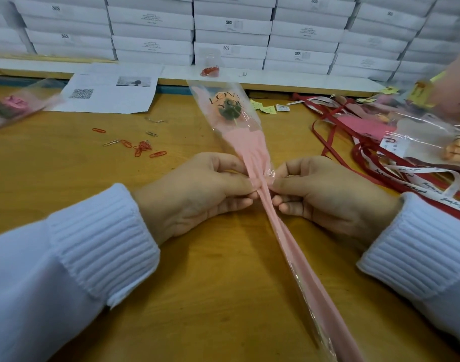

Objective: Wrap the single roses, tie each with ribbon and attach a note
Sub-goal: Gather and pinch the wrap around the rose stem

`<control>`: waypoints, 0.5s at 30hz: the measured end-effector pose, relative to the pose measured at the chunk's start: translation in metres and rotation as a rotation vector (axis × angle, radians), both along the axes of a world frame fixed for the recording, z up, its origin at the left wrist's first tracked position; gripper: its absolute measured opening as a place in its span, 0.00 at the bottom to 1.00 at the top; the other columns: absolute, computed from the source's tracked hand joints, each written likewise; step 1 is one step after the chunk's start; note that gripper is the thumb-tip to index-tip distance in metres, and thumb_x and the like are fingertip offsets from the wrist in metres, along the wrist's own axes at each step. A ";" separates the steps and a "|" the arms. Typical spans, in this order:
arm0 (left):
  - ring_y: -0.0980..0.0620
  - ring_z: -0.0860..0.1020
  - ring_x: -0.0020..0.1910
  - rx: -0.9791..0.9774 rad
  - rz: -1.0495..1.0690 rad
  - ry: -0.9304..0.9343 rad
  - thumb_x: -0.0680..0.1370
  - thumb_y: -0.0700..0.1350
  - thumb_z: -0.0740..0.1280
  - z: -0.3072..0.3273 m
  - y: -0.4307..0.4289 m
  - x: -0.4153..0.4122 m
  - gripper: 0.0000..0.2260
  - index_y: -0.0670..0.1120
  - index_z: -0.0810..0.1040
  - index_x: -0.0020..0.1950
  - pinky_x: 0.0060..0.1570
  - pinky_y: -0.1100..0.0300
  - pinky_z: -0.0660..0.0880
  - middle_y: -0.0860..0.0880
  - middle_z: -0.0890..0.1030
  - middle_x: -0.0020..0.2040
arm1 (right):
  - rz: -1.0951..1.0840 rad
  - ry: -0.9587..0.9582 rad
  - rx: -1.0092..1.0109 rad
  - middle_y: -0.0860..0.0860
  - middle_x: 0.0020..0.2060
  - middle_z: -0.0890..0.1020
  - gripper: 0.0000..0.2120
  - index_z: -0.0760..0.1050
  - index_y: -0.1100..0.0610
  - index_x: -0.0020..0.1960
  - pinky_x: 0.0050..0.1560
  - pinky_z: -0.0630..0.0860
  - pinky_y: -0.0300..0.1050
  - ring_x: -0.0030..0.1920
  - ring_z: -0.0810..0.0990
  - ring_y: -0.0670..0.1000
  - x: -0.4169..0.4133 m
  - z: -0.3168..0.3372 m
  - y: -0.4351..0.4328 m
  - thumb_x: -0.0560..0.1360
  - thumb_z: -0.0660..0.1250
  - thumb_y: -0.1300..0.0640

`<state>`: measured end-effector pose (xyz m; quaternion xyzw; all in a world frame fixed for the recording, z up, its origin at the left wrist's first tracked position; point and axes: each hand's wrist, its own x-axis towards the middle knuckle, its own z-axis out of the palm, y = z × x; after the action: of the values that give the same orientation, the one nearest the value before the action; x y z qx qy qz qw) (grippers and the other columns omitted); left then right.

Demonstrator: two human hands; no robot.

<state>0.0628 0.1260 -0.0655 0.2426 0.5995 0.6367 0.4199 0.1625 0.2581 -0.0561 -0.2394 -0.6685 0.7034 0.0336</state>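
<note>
1. While both hands pinch its sleeve at the narrow waist, the wrapped rose (249,147) lies along the middle of the wooden table (197,296). Its bloom end points toward the far edge and its long tail runs to the near edge, right of centre.
2. The left hand (197,194) has its fingers curled, with thumb and fingertips gripping the gathered pink wrap from the left side.
3. The right hand (328,194) is curled the same way and grips the wrap from the right, directly opposite; the fingertips of the two hands nearly meet.
4. Inside the clear upper part of the sleeve, the bloom (230,108) sits under dark printed lettering.
5. Red and white ribbons (380,165) lie tangled toward the right edge, with more wrapped roses (432,134) on top of them.
6. Small yellow notes (262,107) lie just right of the bloom.
7. Loose paper clips (142,147) are scattered left of centre, and a printed sheet (111,92) lies beyond them near the far edge.
8. Another wrapped rose (9,105) lies at the left edge.
9. Stacked white boxes (231,24) line the wall behind the far edge.
</note>
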 end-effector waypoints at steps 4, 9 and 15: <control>0.57 0.80 0.30 -0.021 0.047 0.048 0.72 0.31 0.69 0.000 0.001 0.006 0.04 0.36 0.80 0.46 0.34 0.67 0.79 0.46 0.81 0.32 | 0.024 0.003 0.011 0.54 0.26 0.79 0.05 0.76 0.64 0.40 0.25 0.74 0.31 0.24 0.77 0.43 0.001 0.000 -0.003 0.75 0.65 0.66; 0.57 0.79 0.29 -0.063 0.097 0.107 0.73 0.31 0.68 0.001 0.002 0.008 0.03 0.35 0.79 0.46 0.35 0.66 0.80 0.45 0.80 0.33 | 0.031 -0.003 -0.025 0.54 0.28 0.79 0.07 0.78 0.64 0.43 0.27 0.76 0.33 0.26 0.78 0.44 0.000 0.003 -0.001 0.77 0.62 0.64; 0.54 0.80 0.33 -0.108 0.096 0.188 0.73 0.31 0.69 -0.001 0.003 0.006 0.08 0.31 0.78 0.52 0.40 0.63 0.81 0.41 0.78 0.39 | 0.032 -0.037 0.176 0.52 0.25 0.76 0.07 0.81 0.60 0.38 0.20 0.65 0.32 0.23 0.69 0.45 0.003 0.002 0.004 0.74 0.68 0.62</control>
<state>0.0693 0.1287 -0.0665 0.2492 0.6808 0.5972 0.3433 0.1660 0.2623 -0.0537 -0.2377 -0.7321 0.6376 0.0307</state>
